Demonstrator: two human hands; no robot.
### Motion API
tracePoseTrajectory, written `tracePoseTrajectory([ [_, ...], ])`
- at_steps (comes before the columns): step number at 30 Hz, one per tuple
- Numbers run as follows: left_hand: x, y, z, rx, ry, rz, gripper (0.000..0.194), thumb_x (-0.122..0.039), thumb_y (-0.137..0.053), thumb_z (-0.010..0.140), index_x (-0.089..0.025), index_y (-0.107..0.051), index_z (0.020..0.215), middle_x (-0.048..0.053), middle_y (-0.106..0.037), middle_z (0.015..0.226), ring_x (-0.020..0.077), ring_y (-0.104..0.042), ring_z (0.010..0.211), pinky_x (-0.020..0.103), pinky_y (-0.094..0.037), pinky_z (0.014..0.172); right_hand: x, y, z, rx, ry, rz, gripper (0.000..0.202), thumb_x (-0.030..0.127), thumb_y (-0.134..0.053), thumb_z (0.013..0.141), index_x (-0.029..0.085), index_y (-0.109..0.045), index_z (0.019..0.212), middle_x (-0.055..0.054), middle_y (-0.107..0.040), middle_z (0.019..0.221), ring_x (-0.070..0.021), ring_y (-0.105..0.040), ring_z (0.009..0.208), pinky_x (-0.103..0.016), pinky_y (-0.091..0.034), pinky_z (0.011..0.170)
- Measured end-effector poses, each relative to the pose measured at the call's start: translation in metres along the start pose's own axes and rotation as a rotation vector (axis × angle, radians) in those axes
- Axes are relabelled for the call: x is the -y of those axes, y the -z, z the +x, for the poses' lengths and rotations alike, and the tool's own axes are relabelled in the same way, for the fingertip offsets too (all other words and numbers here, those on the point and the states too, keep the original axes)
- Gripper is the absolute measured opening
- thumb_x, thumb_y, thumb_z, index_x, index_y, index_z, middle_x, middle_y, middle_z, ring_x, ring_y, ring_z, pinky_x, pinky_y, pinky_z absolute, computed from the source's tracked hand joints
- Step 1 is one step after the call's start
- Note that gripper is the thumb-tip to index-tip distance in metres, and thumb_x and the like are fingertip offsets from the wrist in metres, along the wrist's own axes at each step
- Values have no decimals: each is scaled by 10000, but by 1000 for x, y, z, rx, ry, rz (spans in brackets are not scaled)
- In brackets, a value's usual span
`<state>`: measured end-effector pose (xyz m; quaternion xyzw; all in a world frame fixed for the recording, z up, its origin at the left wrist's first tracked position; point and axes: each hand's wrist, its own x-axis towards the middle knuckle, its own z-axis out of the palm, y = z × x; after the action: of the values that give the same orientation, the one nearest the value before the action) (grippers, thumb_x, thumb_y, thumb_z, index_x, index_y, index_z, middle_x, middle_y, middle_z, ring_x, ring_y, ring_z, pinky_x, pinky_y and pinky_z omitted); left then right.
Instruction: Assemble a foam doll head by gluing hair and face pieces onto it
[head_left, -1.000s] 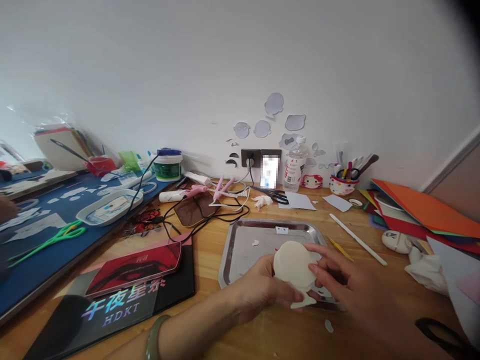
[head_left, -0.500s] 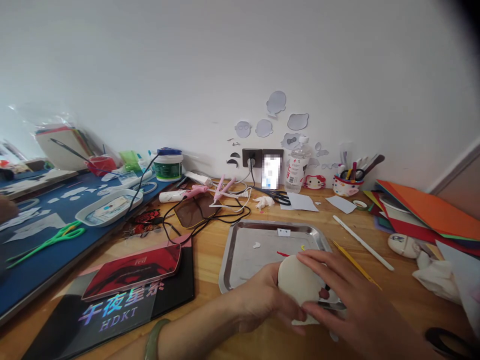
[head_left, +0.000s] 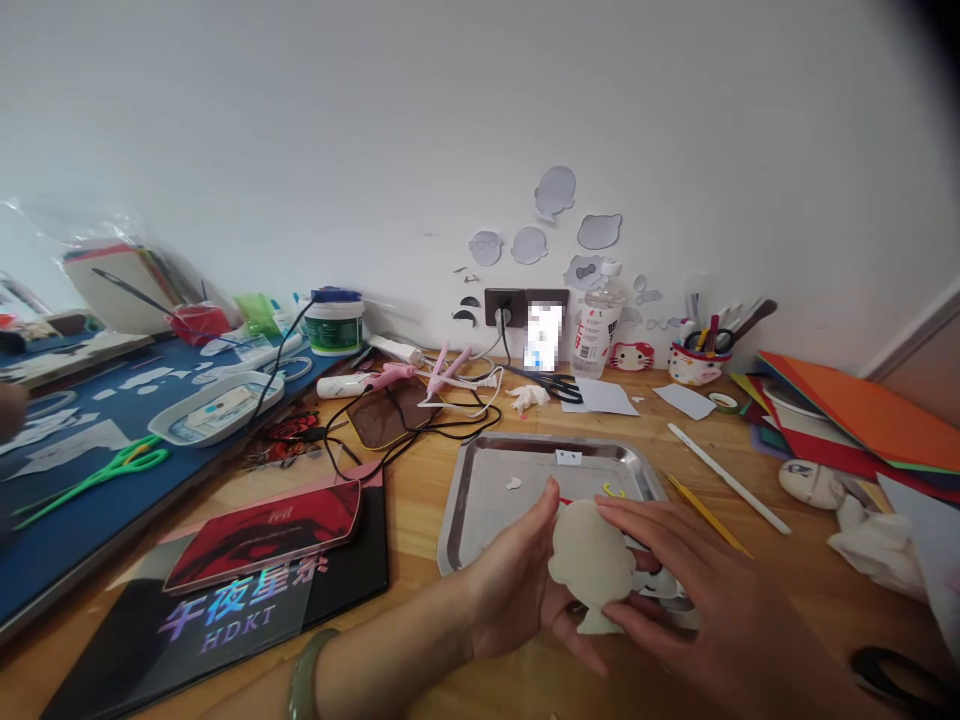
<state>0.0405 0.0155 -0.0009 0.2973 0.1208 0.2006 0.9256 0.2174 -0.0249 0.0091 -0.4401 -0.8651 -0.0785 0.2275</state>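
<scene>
A cream head-shaped cutout point(head_left: 592, 555) with a short neck is held upright above the near part of a metal tray point(head_left: 450, 520). My right hand point(head_left: 694, 590) grips its right edge, fingertips at the top and thumb near the neck. My left hand point(head_left: 514, 575) is at the cutout's left side, thumb raised and fingers stretched out partly behind it. Whether the left fingers touch it, I cannot tell. A black-and-white piece point(head_left: 660, 582) shows partly under my right hand. In the tray lie a small white scrap point(head_left: 514, 483), a yellow bit point(head_left: 613, 490) and a paper strip point(head_left: 568, 458).
Right of the tray lie a yellow tool point(head_left: 705, 510), a white pen point(head_left: 727, 478) and coloured sheets point(head_left: 847, 410). Behind it are black scissors point(head_left: 562, 385), a bottle point(head_left: 598, 325) and pink glue guns point(head_left: 390, 377) with cables. A red box point(head_left: 262, 535) lies left.
The cutout has turned so its flat head-and-neck outline faces me. My left hand has loosened from around it, its thumb lifting and fingers spreading. My right hand keeps its hold.
</scene>
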Motion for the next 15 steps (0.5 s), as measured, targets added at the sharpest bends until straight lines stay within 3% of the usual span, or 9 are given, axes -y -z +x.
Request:
tracePoseTrajectory([
  [4, 1, -3, 1, 0, -12, 17, 680, -603, -82, 784, -180, -457, 1164, 148, -571, 982, 201, -597, 755, 262, -500, 430, 1, 2, 2, -30, 10, 11, 512, 300, -566, 700, 162, -415, 1169, -81, -577, 1096, -212, -532, 1005, -335, -494, 775],
  [15, 2, -6, -2, -42, 4, 67, 704, -628, -88, 760, -194, -446, 1183, 129, -588, 922, 165, -599, 679, 235, -490, 417, 2, 3, 2, -8, 22, 66, 520, 294, -571, 702, 183, -423, 1187, -79, -561, 1133, -222, -514, 1038, -342, -486, 812],
])
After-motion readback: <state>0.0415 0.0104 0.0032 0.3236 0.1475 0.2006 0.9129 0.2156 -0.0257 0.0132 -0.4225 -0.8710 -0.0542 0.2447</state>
